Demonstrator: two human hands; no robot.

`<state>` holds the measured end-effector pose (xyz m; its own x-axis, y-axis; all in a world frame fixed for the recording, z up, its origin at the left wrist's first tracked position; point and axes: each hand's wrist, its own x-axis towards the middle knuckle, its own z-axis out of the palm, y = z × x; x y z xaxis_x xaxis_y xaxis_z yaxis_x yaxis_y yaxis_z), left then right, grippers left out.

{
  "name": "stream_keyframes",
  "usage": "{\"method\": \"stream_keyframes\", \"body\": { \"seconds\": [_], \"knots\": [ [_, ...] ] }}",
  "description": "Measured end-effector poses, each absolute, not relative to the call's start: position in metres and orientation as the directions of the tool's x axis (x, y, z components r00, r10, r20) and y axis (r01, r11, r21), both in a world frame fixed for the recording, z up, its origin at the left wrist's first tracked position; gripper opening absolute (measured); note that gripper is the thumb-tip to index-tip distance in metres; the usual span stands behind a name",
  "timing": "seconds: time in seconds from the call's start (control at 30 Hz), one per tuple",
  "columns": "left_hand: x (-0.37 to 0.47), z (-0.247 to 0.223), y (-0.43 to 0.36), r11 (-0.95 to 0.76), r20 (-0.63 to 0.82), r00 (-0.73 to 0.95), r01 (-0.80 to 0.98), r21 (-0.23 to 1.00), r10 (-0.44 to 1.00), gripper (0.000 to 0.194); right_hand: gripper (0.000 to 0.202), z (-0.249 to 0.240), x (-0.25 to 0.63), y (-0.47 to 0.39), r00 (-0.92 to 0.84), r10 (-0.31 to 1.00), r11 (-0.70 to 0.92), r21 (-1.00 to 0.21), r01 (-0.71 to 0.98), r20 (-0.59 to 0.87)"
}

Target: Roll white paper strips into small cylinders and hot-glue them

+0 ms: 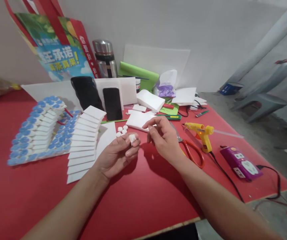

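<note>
Between the thumb and fingers of my left hand (119, 151) is a small white lump (132, 138), pinched above the red table. My right hand (163, 135) hovers just to its right, fingers loosely bent and apart, with nothing visible in them. Several small white discs (119, 129) lie beyond my left hand. To the left, a stepped row of white boards (83, 141) fans out like stairs, resting partly over a white sheet (107, 136). Beside it stands a curved model of blue-and-white round pieces (28, 136) with its own white steps.
Right of my right hand lie red-handled pliers (193, 153), a yellow glue gun (202, 131) with its cord, and a purple power socket (241, 163). Behind are two phones (112, 104), white blocks (150, 100), a green cutter (172, 117), a steel thermos (105, 58) and a shopping bag (58, 50).
</note>
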<state>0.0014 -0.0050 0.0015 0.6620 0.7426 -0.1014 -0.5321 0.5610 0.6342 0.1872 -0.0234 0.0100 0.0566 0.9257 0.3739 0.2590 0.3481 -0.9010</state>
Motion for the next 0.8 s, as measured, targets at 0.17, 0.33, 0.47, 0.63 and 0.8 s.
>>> {"method": "stream_keyframes", "body": {
  "seconds": [0.17, 0.33, 0.47, 0.63, 0.8],
  "knots": [
    [0.001, 0.001, -0.003, 0.528, -0.113, 0.602, -0.576, 0.624, 0.79, 0.018, 0.005, -0.002, 0.186, -0.018, 0.061, 0.938, 0.326, -0.93, 0.169, 0.34],
    [0.002, 0.001, -0.002, 0.523, -0.125, 0.585, -0.584, 0.621, 0.801, 0.014, 0.007, -0.008, 0.185, -0.018, 0.039, 0.934, 0.34, -0.917, 0.21, 0.355],
    [0.0, 0.0, -0.003, 0.568, -0.129, 0.63, -0.57, 0.594, 0.766, 0.014, 0.007, -0.002, 0.185, -0.021, -0.01, 0.909, 0.407, -0.881, 0.24, 0.417],
    [0.0, -0.004, -0.002, 0.551, -0.101, 0.639, -0.56, 0.618, 0.762, 0.016, 0.014, 0.009, 0.181, -0.027, -0.175, 0.826, 0.564, -0.787, 0.252, 0.536],
    [0.003, -0.004, -0.001, 0.495, -0.115, 0.59, -0.536, 0.684, 0.799, 0.019, 0.022, 0.011, 0.18, -0.029, -0.209, 0.809, 0.588, -0.753, 0.295, 0.549]
  ]
}}
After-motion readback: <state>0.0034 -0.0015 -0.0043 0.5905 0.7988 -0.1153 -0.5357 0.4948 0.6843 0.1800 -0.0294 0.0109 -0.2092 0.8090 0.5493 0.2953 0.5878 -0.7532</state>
